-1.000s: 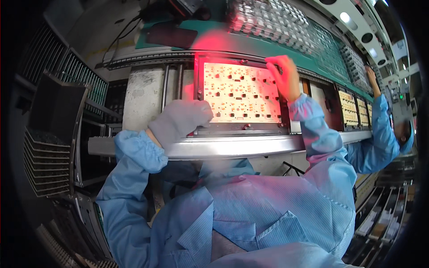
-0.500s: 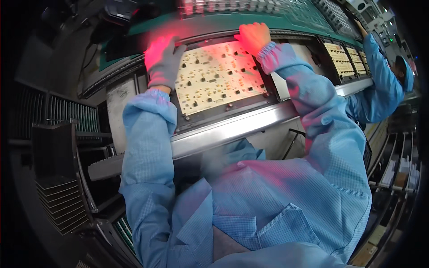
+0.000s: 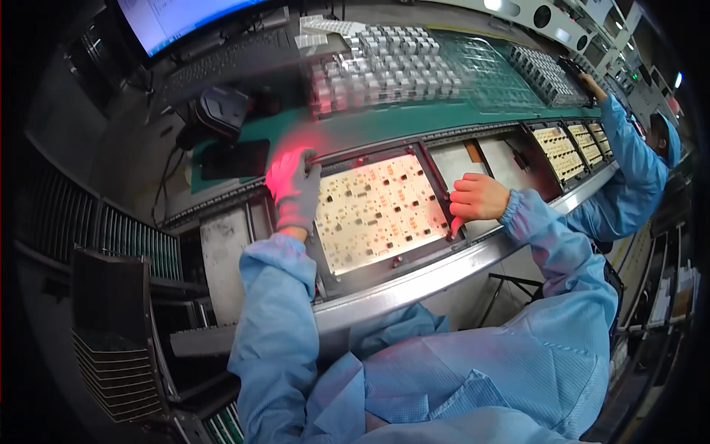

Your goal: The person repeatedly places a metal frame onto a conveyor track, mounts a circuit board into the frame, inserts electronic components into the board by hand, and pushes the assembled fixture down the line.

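Observation:
A cream circuit board [image 3: 381, 214] with small dark and metallic parts lies in a black carrier frame [image 3: 370, 277] on the conveyor line. My left hand [image 3: 294, 189], in a grey glove, is closed at the frame's far left corner, its fingers curled over the edge under red light. At the frame's right side is my bare right hand [image 3: 477, 198], fingers curled and thumb pointing down at a small pin [image 3: 452, 235] near the close right corner. Whether anything sits inside the right fingers is hidden.
A metal rail [image 3: 414, 288] runs along the conveyor's near edge. Behind are a green mat [image 3: 355, 132], trays of silvery parts [image 3: 392, 66], a scanner-like device [image 3: 222, 107] and a monitor [image 3: 185, 22]. Further right, a co-worker [image 3: 636, 177] stands beside more boards [image 3: 558, 153]. Racks [image 3: 118, 370] stand left.
My right hand has moved from the frame's far right corner toward me, to its near right side. My left hand stays at the far left corner. The view has shifted, showing the monitor.

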The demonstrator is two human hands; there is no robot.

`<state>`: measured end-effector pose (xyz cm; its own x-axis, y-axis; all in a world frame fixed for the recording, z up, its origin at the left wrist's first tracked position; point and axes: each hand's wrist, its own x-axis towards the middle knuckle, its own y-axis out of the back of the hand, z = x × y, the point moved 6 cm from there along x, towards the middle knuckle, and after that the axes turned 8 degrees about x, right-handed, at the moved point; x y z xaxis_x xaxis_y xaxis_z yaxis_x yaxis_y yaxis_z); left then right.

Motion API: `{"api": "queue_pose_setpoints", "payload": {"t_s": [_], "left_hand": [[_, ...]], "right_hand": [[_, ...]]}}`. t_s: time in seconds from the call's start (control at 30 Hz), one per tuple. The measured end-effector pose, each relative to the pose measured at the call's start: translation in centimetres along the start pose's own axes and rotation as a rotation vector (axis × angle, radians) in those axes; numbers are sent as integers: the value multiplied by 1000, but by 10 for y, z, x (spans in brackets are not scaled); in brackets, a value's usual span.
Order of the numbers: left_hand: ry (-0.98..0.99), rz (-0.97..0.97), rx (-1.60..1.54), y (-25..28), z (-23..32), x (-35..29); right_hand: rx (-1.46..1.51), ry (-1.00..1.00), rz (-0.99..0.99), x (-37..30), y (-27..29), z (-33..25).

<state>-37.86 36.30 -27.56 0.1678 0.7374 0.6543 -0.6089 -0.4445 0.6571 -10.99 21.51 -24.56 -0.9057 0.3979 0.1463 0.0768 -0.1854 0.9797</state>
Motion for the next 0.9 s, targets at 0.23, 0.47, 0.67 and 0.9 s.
{"api": "queue_pose_setpoints", "payload": {"t_s": [0.23,0.47,0.67,0.9], "left_hand": [[-1,5,-14,-3,-2,-1],[-114,20,-97,-21,6,0],[-47,-29,-147,-14,-6,-2],[-55,-51,-209,-3,-3,-7]], "right_hand": [[-49,-604,325,56,22,197],[-131,-1102,348,130,-46,349],[102,-1179,86,152,-30,375],[-12,-1106,4,140,-42,391]]}}
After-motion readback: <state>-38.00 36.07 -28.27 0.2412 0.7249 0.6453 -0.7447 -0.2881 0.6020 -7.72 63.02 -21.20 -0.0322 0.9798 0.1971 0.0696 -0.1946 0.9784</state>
